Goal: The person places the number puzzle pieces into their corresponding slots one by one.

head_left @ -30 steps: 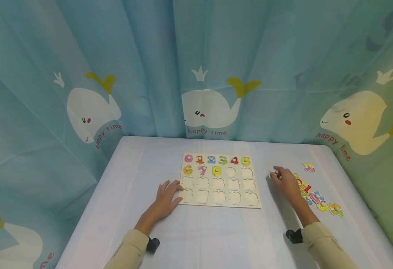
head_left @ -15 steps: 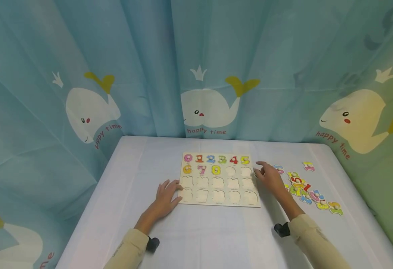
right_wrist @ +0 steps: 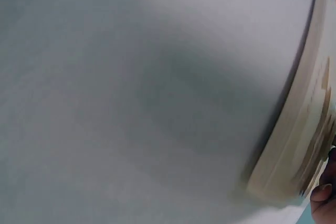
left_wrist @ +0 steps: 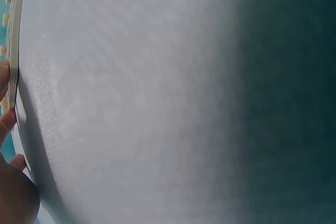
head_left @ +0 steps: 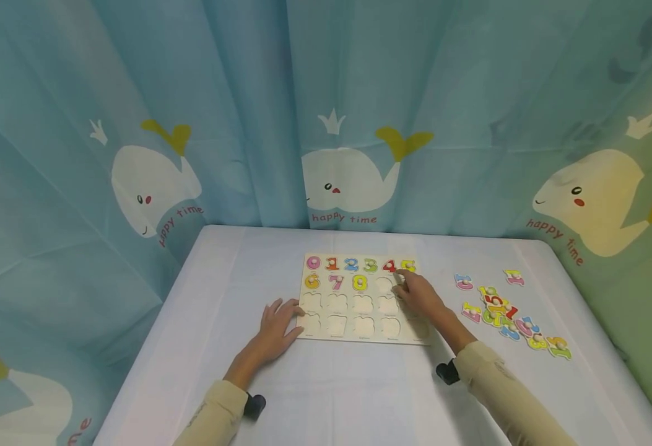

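Observation:
A wooden number puzzle board (head_left: 351, 340) lies on the table, with knobbed numbers 0 to 5 in its top row. The 6, 7 and number 8 piece (head_left: 360, 283) sit in the second row, beside a bare round recess. My left hand (head_left: 273, 328) rests at the board's left edge, fingers spread and fingertips on its rim. Over the board's upper right my right hand (head_left: 421, 298) has thumb and index finger curved toward each other around a number puzzle piece, mostly hidden by the fingers. In the right wrist view, fingertips (right_wrist: 321, 192) show at the board's corner.
Several loose number pieces lie right of the board: a cluster with a red 5 (head_left: 493, 301), a blue-and-pink piece (head_left: 463, 282) and a pink-and-green piece (head_left: 514, 277) apart from it. A whale-print curtain (head_left: 353, 179) hangs behind the white table (head_left: 314, 384).
My right hand has moved left from the loose pieces to over the board, carrying a number puzzle piece. The left hand has stayed at the board's left edge.

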Tool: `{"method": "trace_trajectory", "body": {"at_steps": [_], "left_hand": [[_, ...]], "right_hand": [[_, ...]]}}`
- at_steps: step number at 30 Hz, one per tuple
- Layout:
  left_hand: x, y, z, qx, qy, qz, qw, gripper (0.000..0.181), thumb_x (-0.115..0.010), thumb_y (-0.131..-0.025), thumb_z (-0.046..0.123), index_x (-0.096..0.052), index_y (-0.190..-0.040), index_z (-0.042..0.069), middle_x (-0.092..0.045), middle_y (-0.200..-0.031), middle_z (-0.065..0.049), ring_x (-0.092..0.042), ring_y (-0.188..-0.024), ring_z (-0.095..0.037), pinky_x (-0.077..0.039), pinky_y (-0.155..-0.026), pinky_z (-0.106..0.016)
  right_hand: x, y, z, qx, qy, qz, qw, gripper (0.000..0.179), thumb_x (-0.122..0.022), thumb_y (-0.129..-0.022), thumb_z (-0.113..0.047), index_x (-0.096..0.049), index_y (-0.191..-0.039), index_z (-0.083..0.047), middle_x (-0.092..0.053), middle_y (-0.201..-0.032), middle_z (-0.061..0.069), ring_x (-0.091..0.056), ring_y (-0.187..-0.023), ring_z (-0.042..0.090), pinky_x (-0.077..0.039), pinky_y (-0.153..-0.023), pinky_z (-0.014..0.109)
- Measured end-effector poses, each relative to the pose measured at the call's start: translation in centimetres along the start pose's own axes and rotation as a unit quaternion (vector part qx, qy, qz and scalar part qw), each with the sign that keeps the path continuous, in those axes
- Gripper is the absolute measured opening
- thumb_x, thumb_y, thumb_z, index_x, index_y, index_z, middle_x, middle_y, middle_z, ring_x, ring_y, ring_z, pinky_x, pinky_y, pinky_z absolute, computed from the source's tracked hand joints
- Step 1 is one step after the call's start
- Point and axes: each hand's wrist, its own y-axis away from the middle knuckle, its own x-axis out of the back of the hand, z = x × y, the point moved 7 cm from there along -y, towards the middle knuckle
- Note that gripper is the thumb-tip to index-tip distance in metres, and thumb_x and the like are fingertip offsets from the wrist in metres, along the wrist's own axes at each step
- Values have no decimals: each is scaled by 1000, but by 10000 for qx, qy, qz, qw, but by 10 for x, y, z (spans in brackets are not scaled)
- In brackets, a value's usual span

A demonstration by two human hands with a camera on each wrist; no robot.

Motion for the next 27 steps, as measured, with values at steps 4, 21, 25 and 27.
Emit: {"method": "trace_trajectory", "body": {"at_steps": [4,21,25,27], "left_hand": [[0,0,0,-32,-15,0,10000,26,-62,-90,18,-56,-114,9,-42,-139,-14,-22,-133,-44,-8,-104,-66],[-3,-1,-1,28,-49,-56,10000,27,-62,-90,20,-55,-115,11,-42,-140,-13,-23,-133,-42,-8,-105,-64],[-2,-1,-2,46,-54,-25,10000,26,-62,-90,19,-56,-114,11,-42,-139,-13,-23,-133,-43,-8,-104,-65],[-1,-1,-2,55,-55,-3,10000,26,-62,-90,19,-56,-114,11,-43,-139,-14,-23,-133,-43,-8,-104,-65]], "right_hand": [[-5,-5,-4,46,-160,80,9998,50,-64,-91,-16,-45,-132,4,-47,-67,3,-42,-60,15,-36,-55,30],[-17,-25,-17,-378,-91,60,9992,52,-67,-88,-26,-49,-132,-3,-58,-84,6,-47,-70,18,-39,-63,34],[-18,-26,-17,-421,-8,93,9991,52,-67,-88,-26,-50,-131,-4,-57,-82,5,-47,-71,18,-38,-62,33],[-17,-26,-18,-374,-9,135,9992,51,-67,-88,-26,-50,-131,-3,-58,-83,5,-48,-72,19,-39,-63,34]]}}
